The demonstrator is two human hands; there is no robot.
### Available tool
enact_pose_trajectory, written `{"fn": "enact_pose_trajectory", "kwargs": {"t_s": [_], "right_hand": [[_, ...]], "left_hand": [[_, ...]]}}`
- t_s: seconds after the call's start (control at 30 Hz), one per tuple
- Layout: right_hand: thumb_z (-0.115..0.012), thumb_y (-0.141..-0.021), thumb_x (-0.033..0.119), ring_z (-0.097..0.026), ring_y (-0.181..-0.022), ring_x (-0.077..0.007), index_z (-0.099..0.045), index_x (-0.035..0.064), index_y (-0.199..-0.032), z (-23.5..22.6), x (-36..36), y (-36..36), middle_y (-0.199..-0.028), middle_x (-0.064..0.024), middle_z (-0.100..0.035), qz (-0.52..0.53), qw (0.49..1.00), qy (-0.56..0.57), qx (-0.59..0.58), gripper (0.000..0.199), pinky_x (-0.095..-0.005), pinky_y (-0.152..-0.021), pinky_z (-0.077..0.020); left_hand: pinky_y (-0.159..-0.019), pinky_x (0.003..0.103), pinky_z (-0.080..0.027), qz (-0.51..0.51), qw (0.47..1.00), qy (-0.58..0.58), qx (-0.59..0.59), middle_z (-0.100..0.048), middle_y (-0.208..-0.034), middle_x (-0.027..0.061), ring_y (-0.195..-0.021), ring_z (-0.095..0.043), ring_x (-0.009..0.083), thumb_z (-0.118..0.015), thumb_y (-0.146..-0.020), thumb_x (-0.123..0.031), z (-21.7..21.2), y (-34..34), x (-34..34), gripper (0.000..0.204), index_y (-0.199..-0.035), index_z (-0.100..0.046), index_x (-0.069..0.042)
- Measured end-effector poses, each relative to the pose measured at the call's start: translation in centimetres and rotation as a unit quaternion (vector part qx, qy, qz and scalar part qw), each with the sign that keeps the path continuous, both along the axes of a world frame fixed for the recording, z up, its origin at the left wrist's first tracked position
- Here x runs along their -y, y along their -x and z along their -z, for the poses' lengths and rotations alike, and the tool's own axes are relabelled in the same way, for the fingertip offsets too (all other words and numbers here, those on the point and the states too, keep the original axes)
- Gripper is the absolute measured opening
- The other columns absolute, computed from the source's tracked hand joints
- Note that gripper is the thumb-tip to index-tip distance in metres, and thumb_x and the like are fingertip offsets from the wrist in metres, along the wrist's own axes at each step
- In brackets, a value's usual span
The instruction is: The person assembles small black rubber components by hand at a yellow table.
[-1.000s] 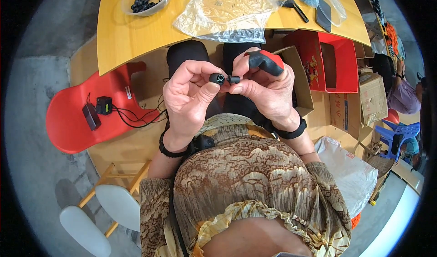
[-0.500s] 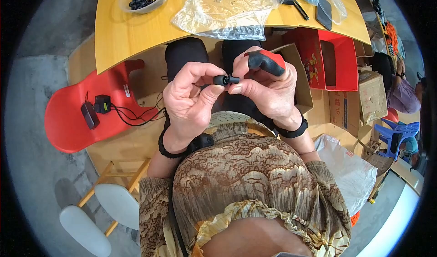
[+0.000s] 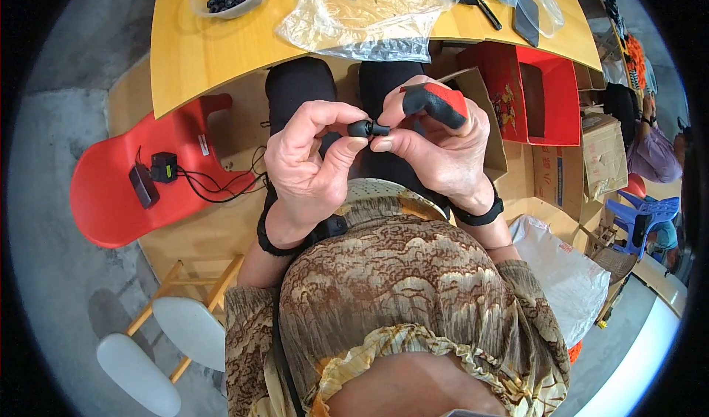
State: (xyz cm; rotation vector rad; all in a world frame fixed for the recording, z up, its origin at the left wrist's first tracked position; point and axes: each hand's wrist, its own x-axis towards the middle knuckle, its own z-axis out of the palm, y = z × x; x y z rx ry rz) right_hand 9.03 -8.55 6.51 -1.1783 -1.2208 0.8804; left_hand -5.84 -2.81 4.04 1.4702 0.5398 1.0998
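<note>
In the head view, our left hand (image 3: pixel 306 166) pinches a round black knob (image 3: pixel 358 128) and our right hand (image 3: pixel 447 155) a short black tube (image 3: pixel 379 130), the pieces meeting on the near side of the table (image 3: pixel 207 63). At its far left we see a bowl (image 3: pixel 256 5) of black beads (image 3: pixel 225 2).

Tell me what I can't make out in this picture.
All in the head view:
How far the black rounded piece and the small black cylindrical piece fit together: too small, and the left hand and right hand partly cover them.
The far ends of the round clear plastic bowl and crinkled clear plastic bag: cut off by the top edge.
Much of the open brown cardboard box: behind the right hand.
</note>
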Motion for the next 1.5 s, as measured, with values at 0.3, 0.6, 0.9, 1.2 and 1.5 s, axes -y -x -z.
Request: {"fn": "enact_pose_trajectory", "kwargs": {"t_s": [0.3, 0.6, 0.9, 1.2, 1.5], "right_hand": [[-0.067, -0.065, -0.013, -0.055, -0.069, -0.0097, -0.058, -0.0023, -0.079, -0.3, 0.0, 0.1, -0.079, -0.0061, -0.057, 0.015, 0.999, 0.015, 0.031, 0.020, -0.0200, -0.058, -0.0458], [-0.068, -0.062, -0.011, -0.055, -0.064, -0.0082, -0.059, 0.0001, -0.078, -0.3, -0.1, -0.2, -0.073, -0.0032, -0.057, 0.024, 0.991, -0.013, 0.131, 0.022, -0.0191, -0.053, -0.0435], [-0.066, -0.067, -0.011, -0.057, -0.066, -0.0090, -0.059, -0.0026, -0.080, -0.3, -0.2, -0.5, -0.076, -0.0056, -0.058, -0.024, 0.998, 0.052, 0.013, 0.017, -0.0207, -0.058, -0.0488], [-0.069, -0.070, -0.004, -0.055, -0.067, -0.0083, -0.060, -0.0028, -0.083, 0.1, 0.0, 0.0, -0.078, -0.0057, -0.058, -0.019, 0.988, 0.069, -0.138, 0.016, -0.0189, -0.059, -0.0458], [-0.073, -0.064, -0.002, -0.054, -0.067, -0.0132, -0.061, -0.0024, -0.076, 0.9, -0.2, 0.6, -0.074, -0.0080, -0.058, -0.008, 0.997, -0.035, -0.075, 0.017, -0.0231, -0.060, -0.0430]], "left_hand": [[-0.061, 0.020, -0.045, -0.015, 1.000, -0.017, -0.013, -0.059, -0.077, 0.0052, -0.067, -0.055, 0.0089, -0.063, -0.077, 0.003, 0.3, -0.2, -0.1, 0.012, -0.087, -0.057, 0.003], [-0.057, 0.022, -0.045, -0.047, 0.991, -0.114, -0.054, -0.058, -0.072, 0.0070, -0.061, -0.056, 0.0126, -0.064, -0.074, 0.003, 0.5, -0.4, -0.5, 0.012, -0.084, -0.058, 0.000], [-0.055, 0.023, -0.045, -0.047, 0.985, -0.151, -0.074, -0.058, -0.071, 0.0078, -0.060, -0.057, 0.0146, -0.063, -0.074, 0.003, 0.4, -0.4, -0.6, 0.012, -0.084, -0.057, -0.001], [-0.057, 0.022, -0.045, -0.057, 0.988, -0.136, -0.052, -0.059, -0.073, 0.0079, -0.062, -0.057, 0.0133, -0.065, -0.074, 0.001, 0.5, -0.6, -0.6, 0.013, -0.084, -0.057, 0.000], [-0.059, 0.022, -0.046, -0.025, 0.997, -0.069, 0.035, -0.060, -0.076, 0.0094, -0.067, -0.057, 0.0136, -0.070, -0.071, 0.000, 0.8, -0.5, -0.3, 0.018, -0.082, -0.056, 0.002]]}}
